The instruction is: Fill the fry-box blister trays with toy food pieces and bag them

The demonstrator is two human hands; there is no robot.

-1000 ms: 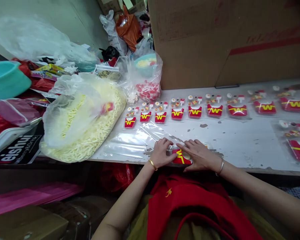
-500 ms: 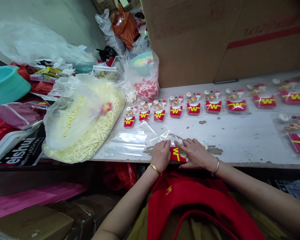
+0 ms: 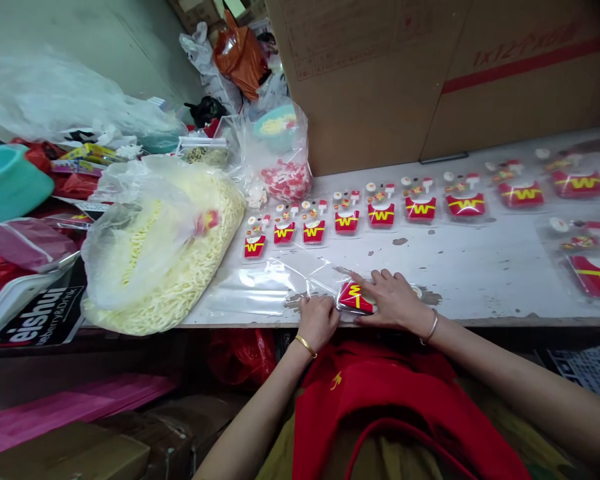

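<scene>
At the front edge of the table lies a toy food pack with a red fry box marked by a yellow W (image 3: 353, 297), turned sideways. My right hand (image 3: 393, 301) rests over its right part, fingers and thumb gripping it and hiding that side. To its left my left hand (image 3: 319, 321) is closed, knuckles up, at the near edge of a clear plastic bag (image 3: 320, 267); its fingertips are hidden. The bag reaches from the pack toward more flat clear bags (image 3: 250, 290) on the left.
Several similar packs (image 3: 381, 215) stand in a row behind my hands, with another pack (image 3: 597, 273) at right. A big bag of pale fry-like pieces (image 3: 195, 267) lies left. Behind are a bag of red-and-white pieces (image 3: 285, 180) and a large cardboard box (image 3: 370, 87).
My left hand has drawn back toward the table edge, its fingers curling in, and more of the red pack shows. My right hand stays on the pack. The view has shifted slightly.
</scene>
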